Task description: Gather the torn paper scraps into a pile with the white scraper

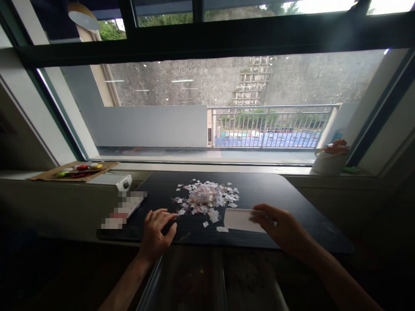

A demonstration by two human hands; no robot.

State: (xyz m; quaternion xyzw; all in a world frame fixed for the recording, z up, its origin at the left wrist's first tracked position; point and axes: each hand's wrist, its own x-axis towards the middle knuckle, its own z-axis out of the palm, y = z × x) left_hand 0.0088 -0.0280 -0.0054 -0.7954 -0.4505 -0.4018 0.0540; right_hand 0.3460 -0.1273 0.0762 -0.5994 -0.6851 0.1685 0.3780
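A loose heap of small white and pinkish paper scraps (207, 196) lies on the dark tabletop (269, 185). My left hand (158, 229) is at the heap's front left, fingers apart and thumb spread, holding nothing. Its fingertips come close to the outermost scraps. To the right of the heap is a flat white rectangular piece (240, 219) with rounded corners. My right hand (275, 222) grips its right end between thumb and fingers, which are slightly blurred and cover that end. One larger paper scrap (222, 229) lies by its front left corner.
A booklet-like item (134, 206), partly pixelated, lies at the table's left edge. Beyond it are a white box-shaped device (112, 180) and a cardboard sheet (42, 172) bearing colourful items. A white pot (329, 163) stands on the sill at right. A large window spans the back.
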